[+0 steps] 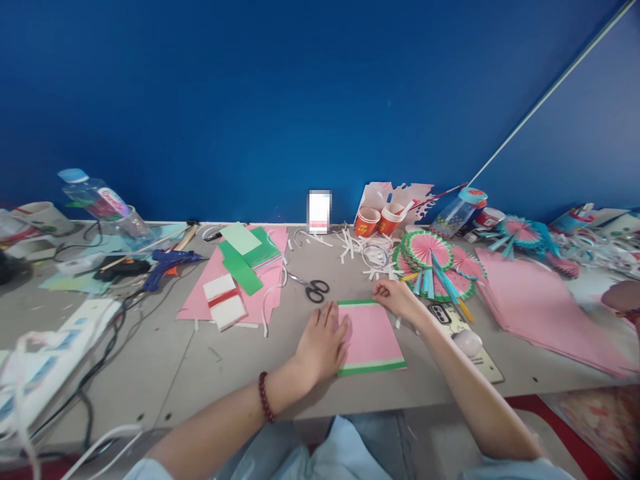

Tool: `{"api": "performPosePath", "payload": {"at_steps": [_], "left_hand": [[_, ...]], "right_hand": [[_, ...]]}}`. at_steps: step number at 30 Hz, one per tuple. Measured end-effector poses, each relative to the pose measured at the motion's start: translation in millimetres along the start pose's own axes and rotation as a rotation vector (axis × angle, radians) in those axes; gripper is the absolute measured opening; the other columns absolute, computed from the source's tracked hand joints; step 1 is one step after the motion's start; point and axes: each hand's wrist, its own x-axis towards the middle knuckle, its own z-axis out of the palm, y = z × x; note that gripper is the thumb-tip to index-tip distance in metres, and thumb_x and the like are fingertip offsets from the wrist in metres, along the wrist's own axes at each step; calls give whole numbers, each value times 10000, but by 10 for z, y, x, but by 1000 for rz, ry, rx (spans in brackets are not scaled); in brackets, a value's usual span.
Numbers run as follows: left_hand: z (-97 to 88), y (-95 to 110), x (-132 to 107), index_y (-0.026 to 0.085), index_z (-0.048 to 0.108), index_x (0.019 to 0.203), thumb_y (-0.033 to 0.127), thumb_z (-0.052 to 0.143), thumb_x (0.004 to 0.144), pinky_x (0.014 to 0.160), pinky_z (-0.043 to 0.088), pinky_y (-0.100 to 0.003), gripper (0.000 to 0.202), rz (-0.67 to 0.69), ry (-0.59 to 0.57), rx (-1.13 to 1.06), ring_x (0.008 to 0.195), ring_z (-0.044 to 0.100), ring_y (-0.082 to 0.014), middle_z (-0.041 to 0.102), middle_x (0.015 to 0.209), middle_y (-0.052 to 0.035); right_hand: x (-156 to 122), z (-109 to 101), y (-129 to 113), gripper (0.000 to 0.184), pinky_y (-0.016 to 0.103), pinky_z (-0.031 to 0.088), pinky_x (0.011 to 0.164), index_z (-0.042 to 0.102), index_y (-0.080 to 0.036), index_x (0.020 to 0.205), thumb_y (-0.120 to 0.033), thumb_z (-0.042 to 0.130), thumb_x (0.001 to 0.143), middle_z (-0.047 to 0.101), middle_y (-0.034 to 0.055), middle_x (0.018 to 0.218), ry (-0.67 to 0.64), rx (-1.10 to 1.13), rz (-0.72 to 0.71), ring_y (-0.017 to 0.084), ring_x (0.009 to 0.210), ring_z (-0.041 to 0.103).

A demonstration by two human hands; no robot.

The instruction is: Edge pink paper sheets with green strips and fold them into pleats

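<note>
A pink sheet with green and white edge strips (373, 337) lies flat on the grey table (235, 373) in front of me. My left hand (323, 343) presses flat on the sheet's left edge, fingers spread. My right hand (397, 297) pinches the sheet's far right corner between thumb and fingers. Black scissors (314, 289) lie just beyond the sheet to the left. Folded pink-and-green paper fans (435, 263) are piled just past my right hand.
Pink and green paper stacks (245, 270) and a blue glue gun (167, 263) lie at left, with cables and a power strip (60, 340). Red paper cups (380, 220), white paper strips, a phone (443, 313) and large pink sheets (540, 313) lie right. Another person's hand (623, 300) shows at far right.
</note>
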Motion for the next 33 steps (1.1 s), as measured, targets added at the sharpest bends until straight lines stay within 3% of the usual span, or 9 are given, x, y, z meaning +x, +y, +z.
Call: {"api": "performPosePath", "payload": {"at_steps": [12,15,20,23,28,33], "left_hand": [[13,7,2,154,401,1377,378,373,923,1048,276,-491,508,3,7,4,1342,321,-350,348,1462,-206],[15,15,3,155,402,1380,379,377,922,1054,271,-491,511,0,5,2,1348,312,-349,346,1465,-203],[15,31,8,145,409,1376,376,383,924,1055,279,-491,508,1,-4,7,1348,318,-355,354,1455,-215],[27,36,9,144,424,1366,370,407,918,1055,283,-497,503,-2,5,11,1348,320,-352,364,1450,-216],[54,34,2,148,415,1364,340,436,896,1052,293,-510,506,-2,41,1,1357,307,-346,339,1467,-208],[24,34,-5,164,402,1373,339,436,901,1048,308,-497,504,-15,51,-22,1351,330,-331,362,1456,-204]], "right_hand": [[-31,39,-38,76,231,409,561,535,-204,676,-179,600,646,584,-29,589,36,-126,8,136,566,559],[-72,-8,-50,73,240,385,597,578,-195,745,-151,593,689,601,-11,639,56,-301,28,151,621,567],[-234,-91,-165,221,291,388,717,642,-171,894,-85,462,799,654,91,879,231,-627,22,219,844,591],[-381,50,-315,284,332,407,820,650,-160,994,-97,422,838,669,111,986,246,-644,-64,242,941,594],[-639,535,-530,388,374,372,993,569,-189,1245,-160,369,914,606,92,1264,161,-622,-255,225,1164,542],[-753,729,-531,418,451,300,1074,521,-178,1319,-210,354,937,542,94,1347,194,-649,-242,247,1269,469]]}}
